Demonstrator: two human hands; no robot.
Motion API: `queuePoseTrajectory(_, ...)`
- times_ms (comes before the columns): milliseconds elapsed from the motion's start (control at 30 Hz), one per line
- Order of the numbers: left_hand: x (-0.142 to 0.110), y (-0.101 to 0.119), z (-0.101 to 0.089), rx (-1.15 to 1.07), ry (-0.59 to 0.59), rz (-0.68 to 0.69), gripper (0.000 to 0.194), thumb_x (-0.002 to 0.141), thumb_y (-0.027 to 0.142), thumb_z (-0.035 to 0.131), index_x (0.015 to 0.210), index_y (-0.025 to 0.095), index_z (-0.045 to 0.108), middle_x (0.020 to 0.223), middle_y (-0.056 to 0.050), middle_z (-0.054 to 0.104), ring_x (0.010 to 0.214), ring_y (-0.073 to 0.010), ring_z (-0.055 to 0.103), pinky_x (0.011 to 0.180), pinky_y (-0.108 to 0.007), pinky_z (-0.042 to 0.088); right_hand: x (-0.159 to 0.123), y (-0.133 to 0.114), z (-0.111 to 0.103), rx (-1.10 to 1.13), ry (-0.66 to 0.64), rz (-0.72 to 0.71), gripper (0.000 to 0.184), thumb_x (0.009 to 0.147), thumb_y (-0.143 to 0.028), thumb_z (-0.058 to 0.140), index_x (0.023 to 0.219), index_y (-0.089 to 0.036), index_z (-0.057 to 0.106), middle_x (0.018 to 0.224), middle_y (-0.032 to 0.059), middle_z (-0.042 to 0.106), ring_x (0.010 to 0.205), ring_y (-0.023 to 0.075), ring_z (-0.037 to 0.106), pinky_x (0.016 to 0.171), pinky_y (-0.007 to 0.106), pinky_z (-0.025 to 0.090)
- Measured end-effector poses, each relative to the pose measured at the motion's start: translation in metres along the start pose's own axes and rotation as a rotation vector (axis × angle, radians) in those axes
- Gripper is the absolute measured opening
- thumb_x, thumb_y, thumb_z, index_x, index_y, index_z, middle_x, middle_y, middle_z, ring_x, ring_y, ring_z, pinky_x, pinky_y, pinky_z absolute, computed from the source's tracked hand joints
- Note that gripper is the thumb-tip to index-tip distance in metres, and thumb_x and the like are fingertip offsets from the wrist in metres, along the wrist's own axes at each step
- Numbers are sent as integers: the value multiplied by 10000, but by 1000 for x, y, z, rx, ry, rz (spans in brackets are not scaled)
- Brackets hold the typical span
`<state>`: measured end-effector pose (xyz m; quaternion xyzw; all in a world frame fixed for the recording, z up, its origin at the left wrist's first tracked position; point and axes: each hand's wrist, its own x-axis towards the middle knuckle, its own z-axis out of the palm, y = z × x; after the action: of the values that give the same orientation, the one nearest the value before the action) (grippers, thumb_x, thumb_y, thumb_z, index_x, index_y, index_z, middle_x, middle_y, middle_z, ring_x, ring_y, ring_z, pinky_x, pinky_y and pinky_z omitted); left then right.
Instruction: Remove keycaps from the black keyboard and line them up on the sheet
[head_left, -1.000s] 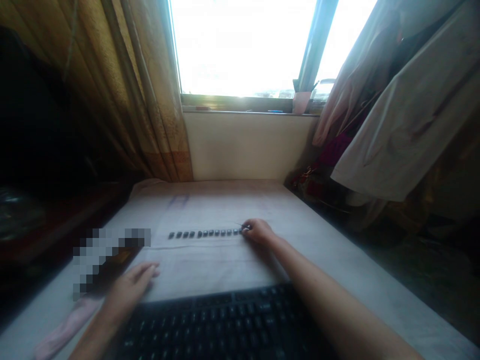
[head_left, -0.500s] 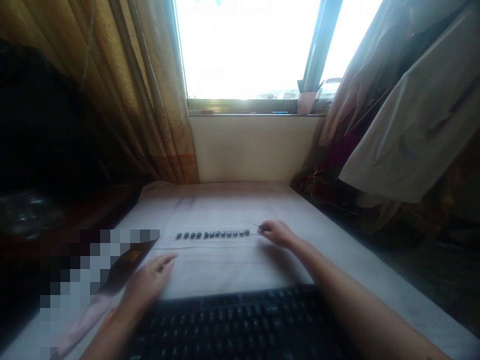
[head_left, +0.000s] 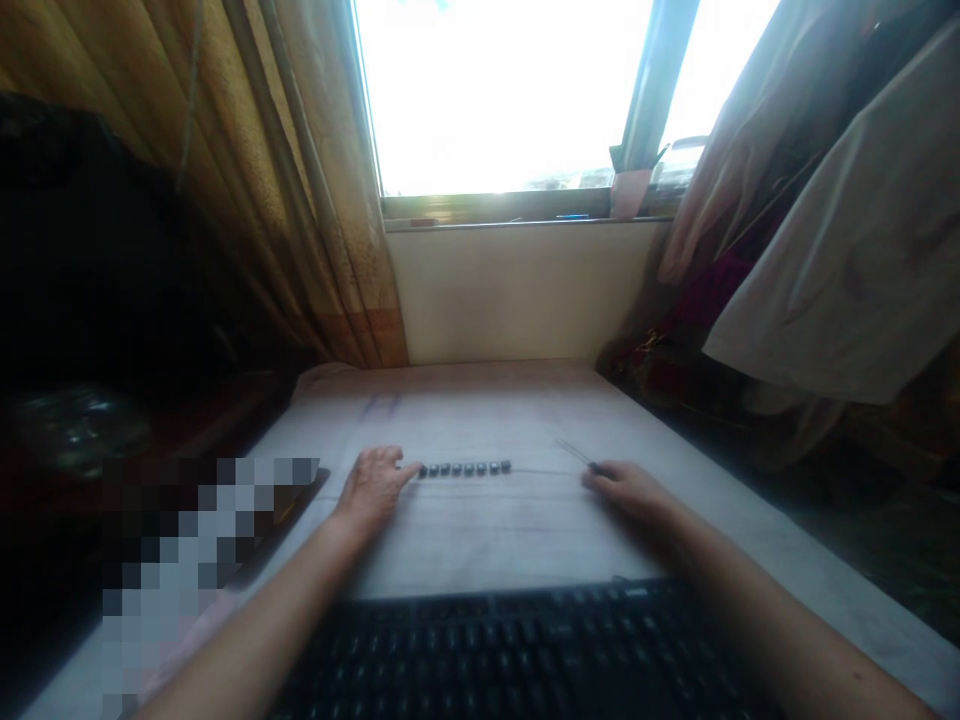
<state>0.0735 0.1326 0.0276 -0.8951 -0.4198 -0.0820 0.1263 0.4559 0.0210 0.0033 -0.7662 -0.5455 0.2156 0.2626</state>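
A row of small dark keycaps (head_left: 469, 469) lies across the white cloth. My left hand (head_left: 375, 485) is at the row's left end, fingers apart, thumb close to or touching a keycap; it hides that end of the row. Well to the right of the row, my right hand (head_left: 622, 485) is closed around the dark handle of what looks like a wire keycap puller (head_left: 576, 452), its thin prongs pointing up and left. A black keyboard (head_left: 510, 650) lies nearest me, partly behind my forearms.
White cloth covers the table (head_left: 480, 400). A curtain (head_left: 322, 200) hangs at the left, and clothes (head_left: 840, 250) hang at the right. On the windowsill stands a pink pot (head_left: 630, 192). A clear, shiny object (head_left: 82, 430) sits in the dark area on the left.
My left hand has moved forward and right onto the left end of the keycap row. My right hand has drawn away to the right with the puller. The view has shifted slightly.
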Motion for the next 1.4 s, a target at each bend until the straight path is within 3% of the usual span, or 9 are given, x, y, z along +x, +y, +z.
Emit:
queuePoseTrajectory(267, 6, -4, 3, 41, 15, 46, 395, 868, 102, 495, 1073, 359, 714, 1128, -62, 654, 1024, -243, 553, 883, -389, 399, 2, 3, 4, -4, 9, 5, 290, 802, -361, 555, 798, -154, 758, 792, 79, 746, 783, 245, 667, 699, 291, 477)
queuePoseTrajectory(1067, 9, -1, 4, 43, -28, 17, 317, 879, 148, 520, 1029, 329, 732, 1140, -79, 660, 1065, -254, 554, 901, -407, 353, 3, 8, 8, -14, 5, -23, 310, 792, -397, 546, 813, -172, 757, 782, 72, 750, 801, 263, 679, 706, 305, 485)
queuePoseTrajectory(1400, 20, 0, -2, 23, -51, 12, 183, 853, 249, 600, 982, 234, 730, 1162, -109, 647, 1121, -289, 561, 943, -465, 387, 3, 8, 8, -10, 5, -19, 324, 792, -397, 535, 824, -160, 754, 789, 79, 751, 790, 261, 677, 696, 305, 481)
